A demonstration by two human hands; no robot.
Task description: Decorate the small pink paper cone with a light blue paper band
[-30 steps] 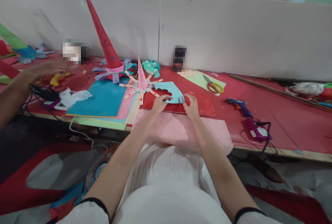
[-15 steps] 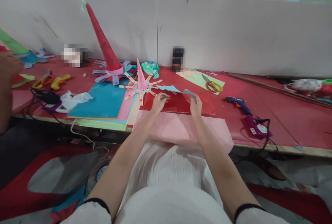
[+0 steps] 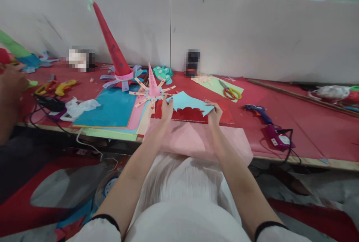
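A light blue paper cutout [image 3: 188,101] with a scalloped near edge is stretched between my two hands. My left hand [image 3: 167,109] pinches its left end, and my right hand [image 3: 214,113] grips its right end. Below it lies a dark red sheet [image 3: 196,118], on top of a pink sheet [image 3: 193,137] at the table's near edge. Just beyond my left hand stands a small pink paper cone [image 3: 153,86] with patterned strips fanned around its base.
A tall red cone [image 3: 112,43] and blue sheets [image 3: 109,107] are on the left. Scissors [image 3: 231,91] lie on pale green paper at the back. On the right are a blue glue gun [image 3: 258,112] and a purple power strip [image 3: 276,137]. Another person's hand [image 3: 12,83] works at far left.
The blue cutout has turned from nearly edge-on to showing its flat face. My left hand has moved slightly left and now holds its left end. The other person's hand has shifted.
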